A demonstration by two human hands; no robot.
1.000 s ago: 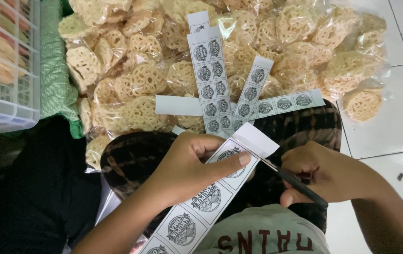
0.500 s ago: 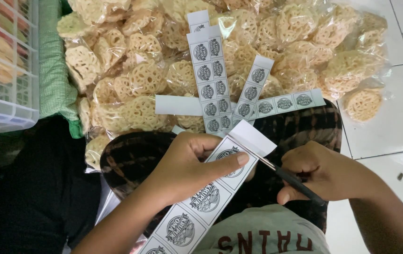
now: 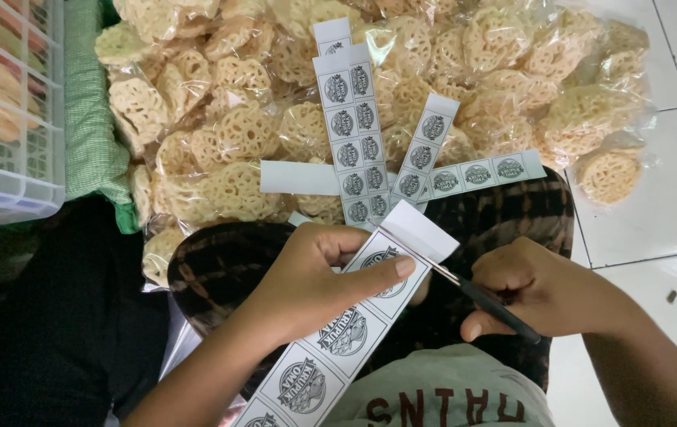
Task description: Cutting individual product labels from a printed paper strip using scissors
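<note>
My left hand [image 3: 314, 281] pinches a long white paper strip [image 3: 338, 336] printed with round black emblems, thumb on top near its far end. My right hand [image 3: 540, 289] grips black-handled scissors [image 3: 477, 296], whose blades meet the strip just below its blank white end [image 3: 421, 229]. Both hands hover over my lap, which is covered by dark patterned cloth [image 3: 220, 265]. Several cut label strips [image 3: 354, 134] lie fanned out ahead on clear bags of pale lattice crackers [image 3: 235, 126].
A white plastic basket [image 3: 6, 119] with packaged goods stands at the left, beside a green checked cloth [image 3: 89, 119]. White floor tiles [image 3: 670, 205] lie to the right. The cracker bags fill the whole far side.
The scissor blades have closed a little further into the strip. Otherwise the hands and strip stay in place.
</note>
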